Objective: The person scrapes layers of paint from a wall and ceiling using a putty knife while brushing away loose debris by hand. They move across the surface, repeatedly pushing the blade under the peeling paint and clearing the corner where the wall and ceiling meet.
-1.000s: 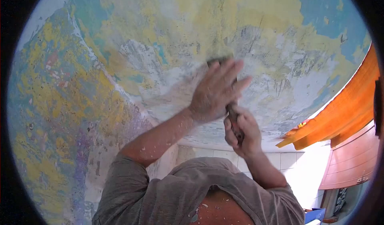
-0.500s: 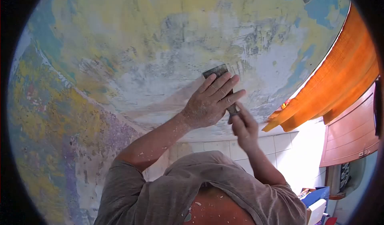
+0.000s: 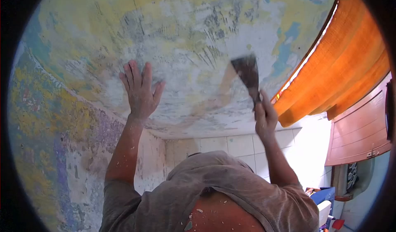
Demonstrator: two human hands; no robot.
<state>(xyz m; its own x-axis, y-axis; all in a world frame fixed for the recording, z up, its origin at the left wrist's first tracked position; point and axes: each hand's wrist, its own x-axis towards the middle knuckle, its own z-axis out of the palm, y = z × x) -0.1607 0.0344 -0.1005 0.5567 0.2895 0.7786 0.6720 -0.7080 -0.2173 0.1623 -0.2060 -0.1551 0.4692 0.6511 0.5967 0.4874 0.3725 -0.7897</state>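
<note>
My right hand (image 3: 266, 116) is wrapped round the handle of a wide scraper (image 3: 248, 73). The scraper's dark blade points up, slightly blurred, in front of the patchy yellow, white and blue wall (image 3: 177, 38); whether it touches the wall I cannot tell. To the left, my left hand (image 3: 141, 92) has its fingers spread against or just before the wall, with nothing in it. Specks of dust dot the forearms. Scraped patches and dark scratch marks show above and between the hands.
An orange curtain (image 3: 330, 63) hangs at the right, beside a reddish wooden door (image 3: 359, 129). White tiles (image 3: 241, 145) lie below the wall. A blue box (image 3: 324, 195) with items stands at the lower right. A second peeling wall (image 3: 45, 120) is at the left.
My left hand has come off the scraper blade and moved left to the wall. My right hand has moved right and slightly up with the scraper. The view has shifted a little.
</note>
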